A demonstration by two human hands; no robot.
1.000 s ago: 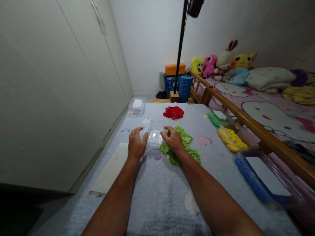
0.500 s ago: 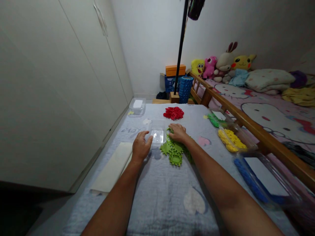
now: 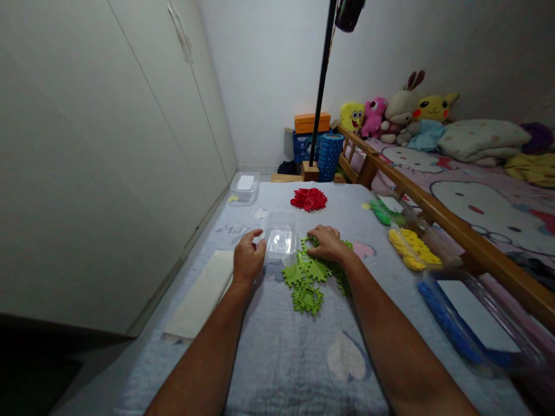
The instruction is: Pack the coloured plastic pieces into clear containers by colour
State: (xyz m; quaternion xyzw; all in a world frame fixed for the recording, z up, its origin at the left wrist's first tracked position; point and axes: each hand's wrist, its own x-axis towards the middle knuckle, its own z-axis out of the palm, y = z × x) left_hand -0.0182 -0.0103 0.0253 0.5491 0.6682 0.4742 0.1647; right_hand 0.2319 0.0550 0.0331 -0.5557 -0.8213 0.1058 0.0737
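My left hand (image 3: pixel 248 257) is at the left side of a clear plastic container (image 3: pixel 281 253), its fingers apart and thumb raised. A small dark reddish spot shows between its thumb and fingers, too small to name. My right hand (image 3: pixel 328 242) bends over a loose pile of flat green interlocking pieces (image 3: pixel 307 299) with toothed edges. Its thumb and fingers close around one green piece (image 3: pixel 309 243) at the far side of the pile. Part of the pile is hidden under that hand and wrist. The container looks see-through, with bright reflections on its base.
Red pieces (image 3: pixel 309 199) lie in a heap farther back. A lidded clear box (image 3: pixel 245 188) stands at far left, a folded pale cloth (image 3: pixel 202 294) nearer. Along the right edge are boxes of green (image 3: pixel 383 212), yellow (image 3: pixel 411 248) and blue pieces (image 3: pixel 451 323), beside a wooden bed rail (image 3: pixel 416 205).
My right hand has shifted slightly right and nearer, and the green pieces are more spread out toward me. My left hand stays at the container's left side.
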